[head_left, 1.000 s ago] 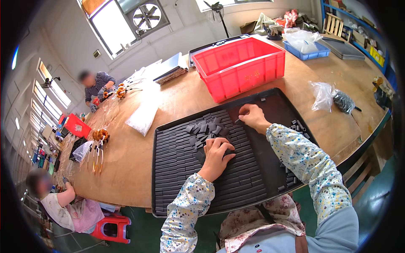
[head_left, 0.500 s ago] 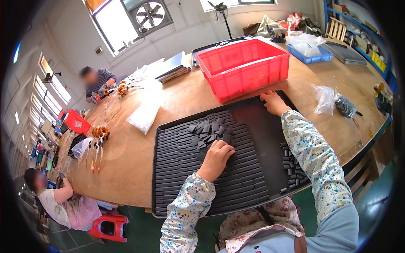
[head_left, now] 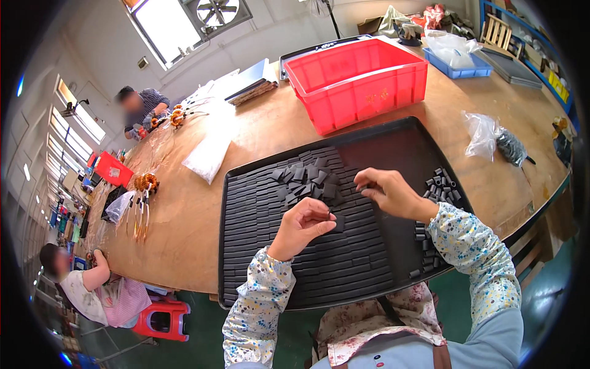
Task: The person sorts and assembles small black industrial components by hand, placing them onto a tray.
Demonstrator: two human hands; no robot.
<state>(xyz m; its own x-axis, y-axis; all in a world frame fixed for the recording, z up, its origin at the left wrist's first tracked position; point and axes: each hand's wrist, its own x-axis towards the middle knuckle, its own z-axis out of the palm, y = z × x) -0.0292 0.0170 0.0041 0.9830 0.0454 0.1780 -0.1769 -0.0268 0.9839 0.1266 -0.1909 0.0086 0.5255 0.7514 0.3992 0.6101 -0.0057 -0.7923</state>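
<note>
Clearly, everything within my reach centres on the black tray [head_left: 393, 246], which lies on the wooden surface [head_left: 498, 184] near its front edge. In the tray's left and middle part, rows of narrow dark pieces [head_left: 258, 209] lie close together, with a pile of loose flat pieces [head_left: 307, 181] on top of them toward the tray's far side. Along its right side I see short black tubes [head_left: 439, 187], and beyond its far rim stands the red bin [head_left: 369, 104].

My left hand [head_left: 302, 227] hangs over the rows, just nearer than the pile, thumb and fingertips drawn close; something dark shows at the tips, but I cannot tell whether that grip grasps it. My right hand [head_left: 393, 194] is above the tray, to the right of the pile, its fingers bent inward, and I cannot tell that grip's state either.

To handle these small parts well, I would pinch one lightly by its ends, carry both wrists high over the rows, and lower the fingertips straight down so that no neighbour gets nudged.
</note>
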